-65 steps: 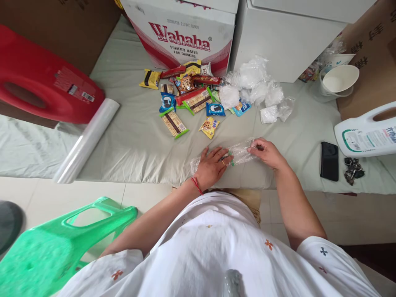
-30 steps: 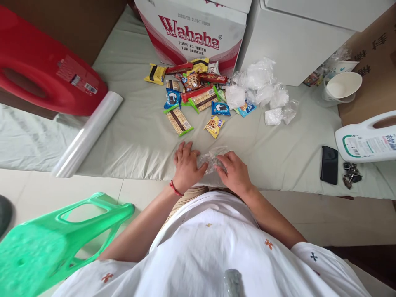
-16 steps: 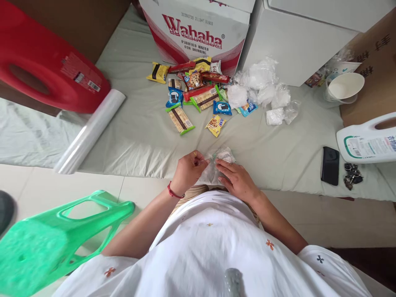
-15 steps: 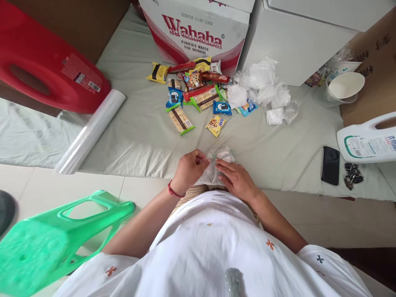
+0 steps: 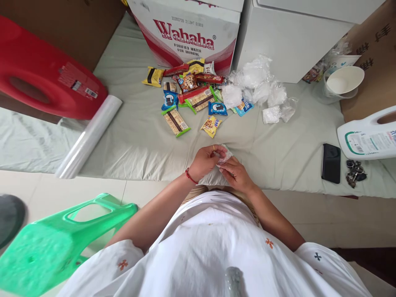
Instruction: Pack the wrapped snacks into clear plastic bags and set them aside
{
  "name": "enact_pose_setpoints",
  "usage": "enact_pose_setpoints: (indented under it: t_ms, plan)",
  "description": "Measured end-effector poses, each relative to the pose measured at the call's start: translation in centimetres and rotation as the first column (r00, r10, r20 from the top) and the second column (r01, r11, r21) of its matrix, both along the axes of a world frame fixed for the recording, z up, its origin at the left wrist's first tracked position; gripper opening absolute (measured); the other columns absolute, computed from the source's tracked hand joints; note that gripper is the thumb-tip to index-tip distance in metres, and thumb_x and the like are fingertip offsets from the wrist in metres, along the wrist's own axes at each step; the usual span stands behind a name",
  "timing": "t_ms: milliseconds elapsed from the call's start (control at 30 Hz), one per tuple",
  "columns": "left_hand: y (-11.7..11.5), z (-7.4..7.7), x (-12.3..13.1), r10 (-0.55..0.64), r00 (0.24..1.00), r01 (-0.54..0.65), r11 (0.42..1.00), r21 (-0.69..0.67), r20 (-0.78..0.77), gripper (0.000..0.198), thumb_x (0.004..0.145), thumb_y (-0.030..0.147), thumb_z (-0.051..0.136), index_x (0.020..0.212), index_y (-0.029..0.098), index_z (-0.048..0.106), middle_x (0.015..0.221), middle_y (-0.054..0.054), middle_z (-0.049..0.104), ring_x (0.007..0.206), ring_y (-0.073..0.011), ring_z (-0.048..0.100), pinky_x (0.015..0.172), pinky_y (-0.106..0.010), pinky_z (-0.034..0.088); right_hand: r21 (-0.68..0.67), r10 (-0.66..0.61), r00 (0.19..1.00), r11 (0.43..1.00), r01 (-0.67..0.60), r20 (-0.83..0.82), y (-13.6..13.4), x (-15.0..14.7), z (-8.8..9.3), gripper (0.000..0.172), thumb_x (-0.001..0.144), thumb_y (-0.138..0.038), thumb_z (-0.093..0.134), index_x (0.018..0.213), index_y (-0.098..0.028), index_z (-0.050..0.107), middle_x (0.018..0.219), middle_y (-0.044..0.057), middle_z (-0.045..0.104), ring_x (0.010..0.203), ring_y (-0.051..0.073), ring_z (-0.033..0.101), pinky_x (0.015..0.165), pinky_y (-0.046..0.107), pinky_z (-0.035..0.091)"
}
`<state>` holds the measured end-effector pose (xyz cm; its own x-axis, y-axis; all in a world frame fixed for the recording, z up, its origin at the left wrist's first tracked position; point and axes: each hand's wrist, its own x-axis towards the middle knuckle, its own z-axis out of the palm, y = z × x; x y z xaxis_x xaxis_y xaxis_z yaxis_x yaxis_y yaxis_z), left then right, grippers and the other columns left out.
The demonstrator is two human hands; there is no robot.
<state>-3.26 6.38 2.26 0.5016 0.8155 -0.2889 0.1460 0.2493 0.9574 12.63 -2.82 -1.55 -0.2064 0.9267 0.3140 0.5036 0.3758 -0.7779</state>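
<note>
Both hands meet near the front edge of a grey sheet (image 5: 139,140). My left hand (image 5: 204,161) is curled with its fingertips pinching a small bundle wrapped in clear plastic film (image 5: 225,155). My right hand (image 5: 236,175) presses and grips the same bundle from the right and below. What is inside the film is mostly hidden by my fingers. A pile of snack packets (image 5: 190,93) lies beyond my hands, and several film-wrapped bundles (image 5: 258,84) lie to its right.
A roll of cling film (image 5: 88,138) lies at the left beside a red jug (image 5: 46,80). A Wahaha carton (image 5: 185,35) and white box (image 5: 291,37) stand behind. At the right are a phone (image 5: 331,161), keys (image 5: 355,171), a white jug (image 5: 366,134) and a bowl (image 5: 342,80). A green stool (image 5: 58,243) is lower left.
The film was stretched wide between my hands. My hands then came together and folded it into a small tight bundle, which both now pinch.
</note>
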Motion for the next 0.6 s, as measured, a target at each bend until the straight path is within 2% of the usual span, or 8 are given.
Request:
enact_pose_setpoints:
  t_ms: [67,133,200,300,367,433,500,600]
  plan:
    - [0.2,-0.3,-0.5,-0.049,0.989,0.087,0.955,0.282,-0.140,0.039,0.075,0.014,0.059,0.109,0.019,0.076,0.106,-0.005,0.072,0.075,-0.0142,0.062,0.076,-0.031,0.053,0.002,-0.027,1.000,1.000,0.027,-0.011,-0.1,-0.2,-0.1,0.026,0.106,-0.028,0.051,0.114,-0.024,0.075,0.110,0.009,0.076,0.103,0.024,0.063,0.092,0.045,0.056]
    - [0.8,-0.8,-0.9,-0.044,0.967,0.163,0.862,0.479,-0.249,0.042,0.080,0.016,0.063,0.120,0.022,0.075,0.126,-0.008,0.066,0.091,-0.0178,0.065,0.088,-0.035,0.055,0.012,-0.033,0.999,0.999,0.033,-0.013,-0.2,-0.3,0.0,0.026,0.106,-0.028,0.051,0.112,-0.023,0.076,0.108,0.009,0.076,0.101,0.024,0.063,0.091,0.044,0.056]
    - [1.6,-1.2,-1.3,-0.072,0.953,0.235,0.785,0.574,-0.293,0.035,0.084,0.022,0.068,0.118,0.023,0.076,0.137,-0.010,0.059,0.108,-0.0224,0.064,0.101,-0.040,0.052,0.030,-0.028,0.999,0.999,0.028,-0.017,-0.1,-0.2,0.0,0.025,0.105,-0.026,0.052,0.113,-0.023,0.075,0.109,0.009,0.076,0.103,0.024,0.063,0.093,0.044,0.056]
    - [2.6,-1.6,-1.8,-0.135,0.941,0.313,0.698,0.644,-0.311,0.014,0.092,0.033,0.068,0.097,0.024,0.078,0.134,-0.008,0.063,0.120,-0.0255,0.058,0.111,-0.046,0.045,0.061,-0.013,1.000,0.998,0.014,-0.028,-0.1,-0.1,0.1,0.024,0.104,-0.022,0.054,0.116,-0.024,0.074,0.114,0.008,0.077,0.109,0.024,0.064,0.096,0.045,0.056]
    - [2.8,-1.6,-1.9,-0.153,0.944,0.318,0.658,0.683,-0.292,0.018,0.097,0.037,0.063,0.093,0.024,0.075,0.132,-0.008,0.066,0.124,-0.0262,0.055,0.114,-0.048,0.042,0.061,-0.020,0.999,0.998,0.022,-0.028,-0.3,0.0,-0.1,0.023,0.104,-0.022,0.054,0.115,-0.025,0.074,0.118,0.008,0.075,0.114,0.024,0.064,0.099,0.045,0.056]
    - [2.7,-1.5,-2.1,-0.189,0.953,0.301,0.648,0.699,-0.236,0.020,0.101,0.037,0.056,0.097,0.023,0.071,0.129,-0.009,0.068,0.126,-0.0251,0.056,0.113,-0.047,0.042,0.042,-0.054,0.998,0.998,0.054,-0.020,-0.5,0.1,-0.2,0.023,0.103,-0.023,0.055,0.113,-0.025,0.075,0.130,0.010,0.070,0.115,0.023,0.065,0.097,0.044,0.058]
    - [2.4,-1.5,-2.1,-0.218,0.958,0.284,0.673,0.683,-0.183,0.020,0.103,0.035,0.052,0.102,0.023,0.067,0.120,-0.009,0.071,0.119,-0.0229,0.062,0.108,-0.044,0.045,0.026,-0.095,0.995,0.995,0.095,-0.001,-0.9,0.2,-0.4,0.022,0.103,-0.024,0.054,0.111,-0.025,0.075,0.139,0.012,0.063,0.108,0.022,0.068,0.091,0.042,0.061]
    - [1.9,-1.7,-2.3,-0.183,0.964,0.267,0.698,0.665,-0.195,0.019,0.105,0.033,0.048,0.105,0.022,0.063,0.106,-0.008,0.073,0.103,-0.0213,0.066,0.098,-0.041,0.048,0.046,-0.141,0.990,0.989,0.141,0.015,-1.2,0.4,-0.3,0.028,0.103,-0.026,0.055,0.127,-0.027,0.068,0.134,0.013,0.066,0.108,0.023,0.069,0.092,0.043,0.061]
